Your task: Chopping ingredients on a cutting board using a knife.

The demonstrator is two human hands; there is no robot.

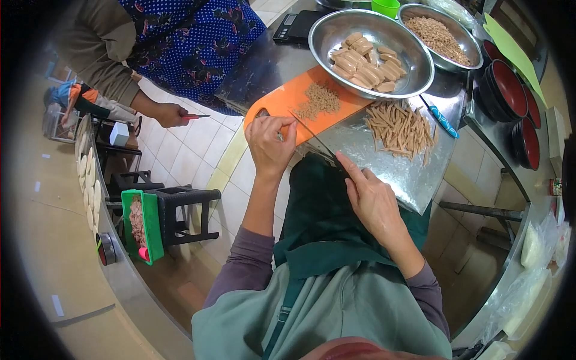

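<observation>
My right hand [373,198] grips the dark handle of a kitchen knife [319,141]. The thin blade points up and left, over the near edge of an orange cutting board [274,101]. Close to the blade's tip is my left hand [272,144], fingers bent and thumb raised; whether it pinches anything is hidden. Finely chopped beige food [321,100] lies on the board just beyond the blade. Right of the board, a pile of beige strips [400,128] rests on clear plastic sheeting [382,175]. A steel bowl [319,54] holding sausage-like pieces [366,65] overlaps the board's far end.
Another steel bowl [472,60] contains crumbled food. A blue-handled knife [443,121] lies beside the strips. Digital scales [299,27] stand behind. At left, a co-worker's hand [171,114] holds a red-handled knife [196,116]. Black-and-red bowls [508,90] are stacked at right.
</observation>
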